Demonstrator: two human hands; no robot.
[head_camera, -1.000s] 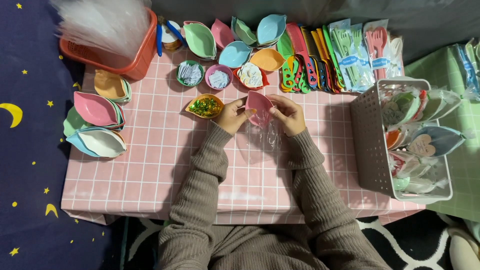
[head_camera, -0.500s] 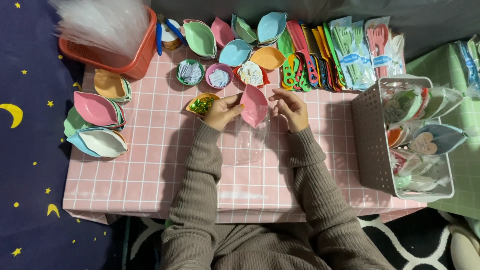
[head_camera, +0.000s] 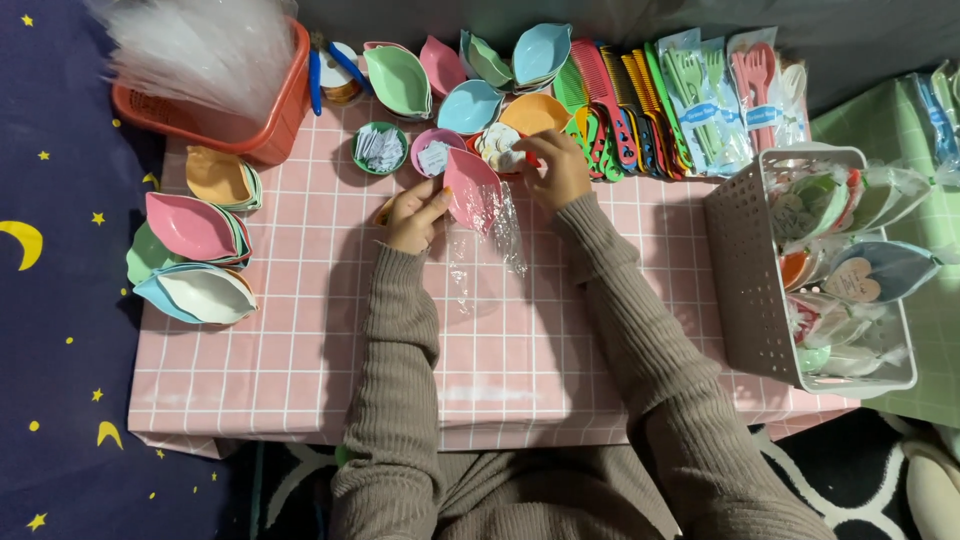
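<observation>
Left hand (head_camera: 412, 215) holds a pink leaf-shaped dish (head_camera: 470, 187) in clear wrap (head_camera: 490, 240).

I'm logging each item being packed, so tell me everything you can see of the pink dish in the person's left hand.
The pink dish is leaf-shaped, with a pointed end, and looks like smooth plastic. It is tilted on edge above the pink checked tablecloth, held by the left hand at its left rim. A clear plastic bag hangs from it.

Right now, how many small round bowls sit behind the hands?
3: a green bowl leftmost, a pink bowl beside it, a red bowl under the right hand, partly hidden.
</observation>
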